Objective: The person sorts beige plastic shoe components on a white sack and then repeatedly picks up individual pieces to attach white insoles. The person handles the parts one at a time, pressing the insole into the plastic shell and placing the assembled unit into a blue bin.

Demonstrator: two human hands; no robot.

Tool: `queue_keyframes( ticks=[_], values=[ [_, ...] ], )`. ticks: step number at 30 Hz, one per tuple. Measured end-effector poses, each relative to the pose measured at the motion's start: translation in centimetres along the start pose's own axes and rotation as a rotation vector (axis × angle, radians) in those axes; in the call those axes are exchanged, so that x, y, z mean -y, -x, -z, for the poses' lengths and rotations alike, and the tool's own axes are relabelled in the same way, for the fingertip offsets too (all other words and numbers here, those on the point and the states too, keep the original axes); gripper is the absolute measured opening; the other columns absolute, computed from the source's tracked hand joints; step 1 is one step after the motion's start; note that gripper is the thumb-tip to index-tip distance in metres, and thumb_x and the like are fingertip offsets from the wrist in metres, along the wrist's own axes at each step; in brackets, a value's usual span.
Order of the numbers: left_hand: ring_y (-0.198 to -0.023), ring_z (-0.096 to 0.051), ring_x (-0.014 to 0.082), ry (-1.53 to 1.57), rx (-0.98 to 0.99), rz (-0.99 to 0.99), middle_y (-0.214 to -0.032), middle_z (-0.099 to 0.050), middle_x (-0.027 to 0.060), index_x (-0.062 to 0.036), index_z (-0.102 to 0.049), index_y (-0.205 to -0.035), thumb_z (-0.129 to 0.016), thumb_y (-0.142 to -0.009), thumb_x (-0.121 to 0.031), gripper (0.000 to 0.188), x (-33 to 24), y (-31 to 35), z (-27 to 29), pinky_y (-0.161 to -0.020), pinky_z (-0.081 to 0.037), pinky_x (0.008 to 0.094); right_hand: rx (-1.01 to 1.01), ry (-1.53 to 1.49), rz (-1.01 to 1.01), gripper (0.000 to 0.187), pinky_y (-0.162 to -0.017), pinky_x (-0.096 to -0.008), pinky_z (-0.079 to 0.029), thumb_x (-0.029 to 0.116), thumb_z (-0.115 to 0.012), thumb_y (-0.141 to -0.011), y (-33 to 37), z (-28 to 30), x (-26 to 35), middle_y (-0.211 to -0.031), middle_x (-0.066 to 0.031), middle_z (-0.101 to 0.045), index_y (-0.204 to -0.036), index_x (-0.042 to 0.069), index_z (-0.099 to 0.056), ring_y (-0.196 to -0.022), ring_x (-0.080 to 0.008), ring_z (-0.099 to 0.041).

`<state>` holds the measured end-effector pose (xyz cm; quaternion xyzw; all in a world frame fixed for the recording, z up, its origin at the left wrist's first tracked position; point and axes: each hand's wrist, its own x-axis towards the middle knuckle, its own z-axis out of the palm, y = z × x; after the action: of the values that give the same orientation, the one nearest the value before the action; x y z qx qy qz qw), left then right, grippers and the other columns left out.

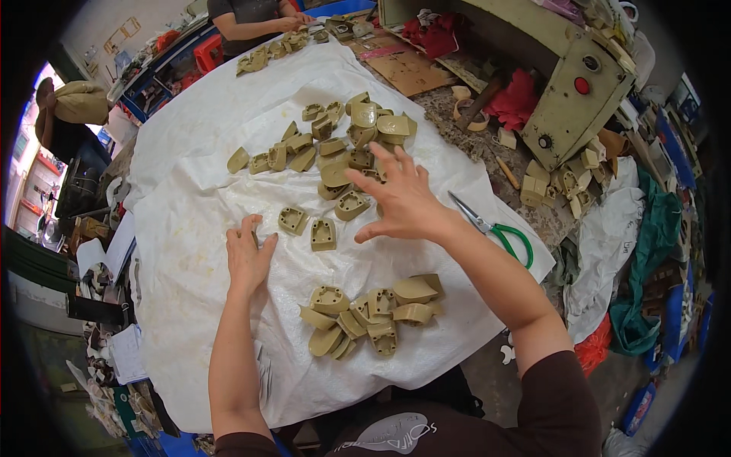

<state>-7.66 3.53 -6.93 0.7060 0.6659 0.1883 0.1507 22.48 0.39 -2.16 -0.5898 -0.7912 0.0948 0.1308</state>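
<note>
My right hand (400, 196), with its fingers spread, reaches over the near edge of a large pile of glossy khaki shoe heels (333, 172). No heel shows in its grasp. My left hand (249, 255) is on the white sheet (183, 320), its thumb apart from its fingers and nothing visible in it. Between my hands two heels (323, 234) lie with their hollow, holed faces up. Nearer my body is a smaller group of heels (383, 337), some hollow side up and others showing smooth faces.
Green-handled scissors (512, 242) lie by my right forearm. A worn machine (571, 99) with a red button stands at the back right, near a wooden-handled tool (507, 174). Across the table a co-worker (251, 23) handles pieces beside more heels (266, 57). Another person (72, 114) is at the left.
</note>
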Motion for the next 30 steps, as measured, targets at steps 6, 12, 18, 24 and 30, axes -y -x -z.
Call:
queue_keyframes(
  ticks=[6,12,18,24,30],
  values=[
    [-0.106,-0.051,0.0365,-0.2,0.035,-0.008,-0.112,-0.047,0.0188,-0.0203,-0.05,-0.126,-0.064,-0.084,-0.039,0.048,0.0,0.6,0.2,-0.088,-0.045,0.0445,0.179,0.053,-0.147,0.061,-0.102,-0.0662,-0.029,0.042,-0.064,-0.075,-2.7,-1.8,-1.9,-0.151,-0.0103,-0.029,-0.131,0.019,-0.053,-0.135,-0.0481,-0.022],
    [-0.103,-0.053,0.0341,-0.302,0.038,-0.008,-0.11,-0.049,0.016,-0.0217,-0.05,-0.126,-0.061,-0.087,-0.04,0.045,0.4,0.6,0.5,-0.084,-0.047,0.0446,0.048,-0.095,-0.068,0.037,-0.097,-0.0605,-0.035,0.023,-0.055,-0.078,-2.1,-2.5,-3.6,-0.14,-0.0074,-0.042,-0.11,0.01,-0.065,-0.129,-0.039,-0.03],
    [-0.102,-0.054,0.0332,-0.322,0.01,-0.021,-0.108,-0.05,0.015,-0.021,-0.05,-0.127,-0.061,-0.088,-0.038,0.044,0.5,0.3,0.8,-0.082,-0.048,0.0447,-0.179,-0.389,0.02,0.025,-0.089,-0.0397,-0.045,0.015,-0.053,-0.078,-1.6,-2.9,-6.3,-0.118,-0.0082,-0.055,-0.097,0.004,-0.063,-0.108,-0.028,-0.049],
    [-0.082,-0.056,0.0249,0.169,0.018,0.059,-0.096,-0.051,0.0072,-0.0184,-0.05,-0.127,-0.06,-0.089,-0.031,0.041,5.2,-1.7,0.8,-0.074,-0.049,0.0379,-0.375,-1.214,-0.178,0.015,-0.072,-0.0342,-0.05,0.017,-0.05,-0.085,0.4,-0.3,-11.5,-0.08,-0.0103,-0.061,-0.09,0.004,-0.056,-0.075,-0.0204,-0.059],
    [-0.064,-0.046,0.0078,1.125,-0.176,0.489,-0.084,-0.05,-0.0007,-0.013,-0.05,-0.126,-0.054,-0.092,-0.023,0.036,5.7,-2.1,4.6,-0.058,-0.042,0.0249,-0.737,-1.619,-0.332,0.023,-0.07,-0.0325,-0.049,0.03,-0.05,-0.09,2.6,1.3,-10.9,-0.081,-0.0085,-0.059,-0.093,0.007,-0.052,-0.077,-0.0165,-0.058]
  ],
)
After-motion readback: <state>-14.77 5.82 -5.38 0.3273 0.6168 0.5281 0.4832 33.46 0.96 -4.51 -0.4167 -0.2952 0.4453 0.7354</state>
